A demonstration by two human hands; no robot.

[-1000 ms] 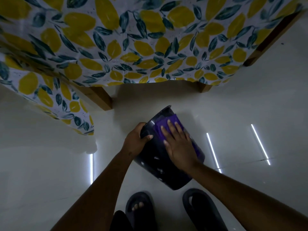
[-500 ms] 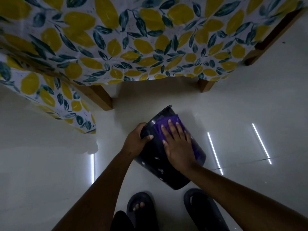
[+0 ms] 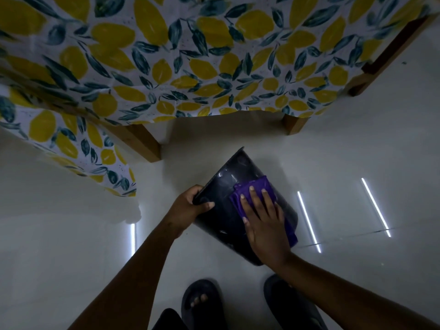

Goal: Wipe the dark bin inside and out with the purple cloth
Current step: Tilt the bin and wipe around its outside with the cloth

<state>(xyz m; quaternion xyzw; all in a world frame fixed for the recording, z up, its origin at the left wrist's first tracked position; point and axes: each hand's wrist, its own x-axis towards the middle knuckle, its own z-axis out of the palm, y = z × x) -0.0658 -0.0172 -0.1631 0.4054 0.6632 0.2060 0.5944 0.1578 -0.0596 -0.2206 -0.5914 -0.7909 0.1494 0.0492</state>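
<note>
Your left hand (image 3: 188,206) has a closed grip on the rim of the dark bin (image 3: 226,210), thumb lying over the outer wall and the other fingers curled under the edge where you can't see them. Your right hand (image 3: 264,225) isn't gripping anything, it's spread flat with the fingers (image 3: 252,194) splayed, pressing the purple cloth (image 3: 259,186) against the bin's outer side. The cloth looks folded, sticking out past your fingertips toward the top of the frame and running down under your palm along the right edge of the bin. The bin itself sits just below the middle of the frame, tipped on its side with the open mouth pointing up and left and the base down toward your feet; can't tell if it's touching the floor (image 3: 59,246) or just held above it. Lower in the frame both your feet are in dark sandals (image 3: 202,303), right under the bin. The floor is pale and glossy, with a few bright strip-light reflections (image 3: 307,220) to the right of the bin and one to the left. Across the top of the frame there's a worktop with wooden legs (image 3: 140,144), draped in a lemon-and-leaf print tablecloth (image 3: 166,67) that hangs down on the left side.
</note>
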